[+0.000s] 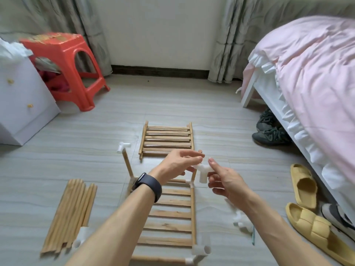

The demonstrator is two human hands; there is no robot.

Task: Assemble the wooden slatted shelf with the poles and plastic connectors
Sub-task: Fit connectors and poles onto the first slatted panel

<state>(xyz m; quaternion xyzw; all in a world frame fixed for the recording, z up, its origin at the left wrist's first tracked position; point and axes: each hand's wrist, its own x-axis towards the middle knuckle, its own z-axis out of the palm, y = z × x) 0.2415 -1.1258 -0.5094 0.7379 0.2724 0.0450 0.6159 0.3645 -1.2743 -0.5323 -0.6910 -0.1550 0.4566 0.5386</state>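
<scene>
Slatted shelf [172, 214] flat on floor [96, 135], upright pole [127, 164] at far-left corner. Left hand [178, 166] and right hand [224, 181] both pinching white connector [203, 172] atop far-right pole.

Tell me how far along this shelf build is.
Done: the near slatted panel has corner connectors and one upright pole capped with a connector. In hand: both hands, left hand and right hand, fit a white connector onto the second upright. Left: the far slatted panel, the bundle of poles and loose connectors lie unused.
</scene>
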